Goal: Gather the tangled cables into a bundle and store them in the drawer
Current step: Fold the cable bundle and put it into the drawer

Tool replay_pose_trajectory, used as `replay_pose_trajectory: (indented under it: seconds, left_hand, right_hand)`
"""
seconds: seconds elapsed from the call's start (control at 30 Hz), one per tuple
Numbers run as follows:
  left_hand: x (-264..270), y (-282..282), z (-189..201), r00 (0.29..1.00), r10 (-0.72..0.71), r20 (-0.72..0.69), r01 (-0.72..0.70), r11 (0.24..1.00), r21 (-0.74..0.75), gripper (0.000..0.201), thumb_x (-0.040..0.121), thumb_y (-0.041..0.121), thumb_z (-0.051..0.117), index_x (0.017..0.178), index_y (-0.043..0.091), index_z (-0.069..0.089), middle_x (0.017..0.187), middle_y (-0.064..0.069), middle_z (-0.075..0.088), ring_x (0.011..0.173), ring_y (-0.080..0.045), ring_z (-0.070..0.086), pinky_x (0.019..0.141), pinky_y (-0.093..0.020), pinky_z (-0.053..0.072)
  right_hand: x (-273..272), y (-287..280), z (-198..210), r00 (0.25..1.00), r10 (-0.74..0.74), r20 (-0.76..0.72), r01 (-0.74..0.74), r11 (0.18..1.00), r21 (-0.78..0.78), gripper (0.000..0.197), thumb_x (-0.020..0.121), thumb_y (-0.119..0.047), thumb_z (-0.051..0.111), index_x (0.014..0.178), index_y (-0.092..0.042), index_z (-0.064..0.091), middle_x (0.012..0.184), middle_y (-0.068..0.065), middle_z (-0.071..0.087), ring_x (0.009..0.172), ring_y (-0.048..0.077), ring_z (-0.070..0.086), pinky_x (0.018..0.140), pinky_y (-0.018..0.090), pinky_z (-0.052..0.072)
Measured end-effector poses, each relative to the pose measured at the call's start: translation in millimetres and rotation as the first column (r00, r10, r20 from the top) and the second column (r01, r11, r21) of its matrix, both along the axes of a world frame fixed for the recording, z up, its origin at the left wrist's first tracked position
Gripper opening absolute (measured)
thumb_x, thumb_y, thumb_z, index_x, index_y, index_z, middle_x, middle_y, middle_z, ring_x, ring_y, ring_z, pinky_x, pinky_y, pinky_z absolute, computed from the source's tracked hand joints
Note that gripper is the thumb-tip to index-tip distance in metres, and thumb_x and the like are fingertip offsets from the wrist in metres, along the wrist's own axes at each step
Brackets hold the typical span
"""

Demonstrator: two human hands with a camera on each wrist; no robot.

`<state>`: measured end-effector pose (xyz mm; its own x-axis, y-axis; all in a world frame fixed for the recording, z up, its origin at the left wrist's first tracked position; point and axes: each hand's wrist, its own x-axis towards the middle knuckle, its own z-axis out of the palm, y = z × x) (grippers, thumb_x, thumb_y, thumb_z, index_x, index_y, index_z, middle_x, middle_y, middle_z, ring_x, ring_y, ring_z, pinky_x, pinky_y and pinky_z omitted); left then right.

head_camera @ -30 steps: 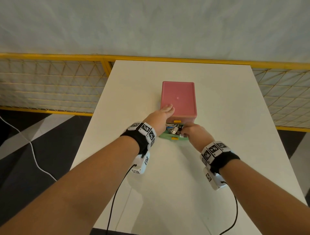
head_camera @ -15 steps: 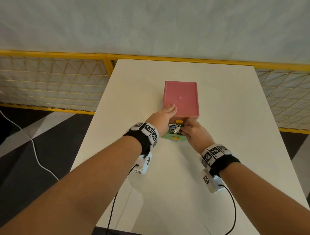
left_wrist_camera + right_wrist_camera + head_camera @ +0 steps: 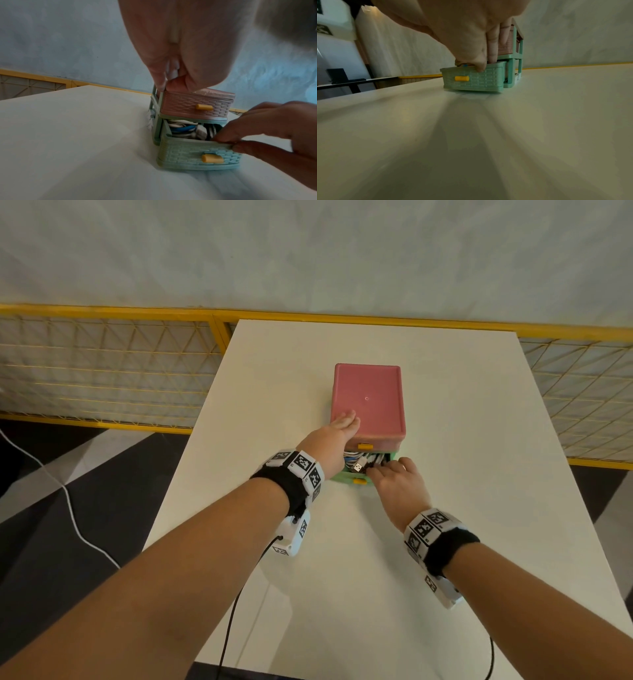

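Observation:
A small drawer unit (image 3: pixel 368 398) with a pink top stands on the white table (image 3: pixel 462 508). Its pink upper drawer (image 3: pixel 193 108) is pushed in. The green lower drawer (image 3: pixel 188 152) is pulled partway out and holds coiled white, blue and black cables (image 3: pixel 181 128), with a USB plug (image 3: pixel 358 466) showing. My left hand (image 3: pixel 342 424) lies flat on the unit's top near its front left corner, thumb down the side. My right hand (image 3: pixel 387 469) pinches the green drawer's front wall (image 3: pixel 471 79), fingers inside on the cables and thumb on the outside.
A yellow mesh fence (image 3: pixel 102 371) runs behind and beside the table, with a pale wall beyond. A white cord (image 3: pixel 68 508) lies on the dark floor at the left. Black leads from my wrist cameras hang over the table's near edge (image 3: pixel 233 628).
My right hand's fingers have moved from above the drawer's middle down onto its right front rim. The drawer stays about as far out, and my left hand stays on the top.

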<state>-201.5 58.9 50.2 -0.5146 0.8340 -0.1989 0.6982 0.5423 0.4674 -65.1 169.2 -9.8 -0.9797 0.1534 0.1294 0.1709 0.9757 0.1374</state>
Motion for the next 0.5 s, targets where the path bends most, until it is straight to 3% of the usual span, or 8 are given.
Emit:
replay_pose_trajectory:
  seconds: [0.1,0.2,0.33,0.43,0.5]
  left_hand:
    - [-0.5,0.0,0.2,1.000,-0.005,-0.004,0.005,1.000,-0.004,0.082,0.084,-0.021,0.037,0.155,0.013,0.014,0.164,0.000,0.005,0.150,-0.010,0.004,0.118,-0.021,0.007]
    - [-0.6,0.0,0.9,1.000,-0.012,-0.014,0.012,1.000,-0.011,0.082,0.084,-0.020,0.039,0.155,0.013,0.014,0.164,-0.001,0.005,0.150,-0.010,0.005,0.118,-0.021,0.008]
    - [-0.7,-0.4,1.8,0.999,-0.029,-0.031,0.028,0.999,-0.021,0.081,0.085,-0.018,0.040,0.155,0.013,0.014,0.164,-0.002,0.005,0.151,-0.011,0.005,0.119,-0.023,0.010]
    - [0.5,-1.4,3.2,0.998,-0.040,-0.042,0.039,0.999,-0.019,0.079,0.086,-0.017,0.041,0.155,0.011,0.015,0.164,-0.003,0.006,0.151,-0.013,0.006,0.118,-0.021,0.009]
    - [0.7,-2.0,3.3,0.998,-0.042,-0.048,0.041,0.999,-0.020,0.078,0.086,-0.017,0.040,0.155,0.011,0.015,0.164,-0.004,0.006,0.151,-0.013,0.006,0.117,-0.020,0.009]
  right_hand:
    - [-4.7,-2.7,2.9,0.997,-0.042,0.063,0.043,0.999,-0.023,0.022,0.065,-0.009,0.068,0.086,-0.018,0.070,0.078,-0.003,0.072,0.073,0.020,0.065,0.074,0.031,0.046]
    - [-6.2,-3.4,11.2,0.983,-0.095,0.156,0.108,0.991,-0.079,0.030,0.075,-0.006,0.060,0.102,-0.020,0.067,0.096,-0.004,0.071,0.090,0.022,0.062,0.082,0.033,0.041]
    - [-9.4,-1.7,15.1,0.982,-0.096,0.165,0.112,0.990,-0.089,0.033,0.085,-0.006,0.049,0.113,-0.020,0.060,0.109,-0.003,0.067,0.103,0.022,0.056,0.085,0.033,0.033]
    - [-9.0,0.9,14.2,0.983,-0.094,0.161,0.120,0.980,-0.159,0.034,0.085,-0.004,0.047,0.115,-0.017,0.059,0.109,0.001,0.067,0.101,0.025,0.057,0.084,0.032,0.035]
    - [-8.3,1.5,16.4,0.989,-0.096,0.110,0.117,0.971,-0.207,0.036,0.078,0.002,0.054,0.109,-0.013,0.062,0.101,0.004,0.069,0.086,0.026,0.063,0.075,0.032,0.040]
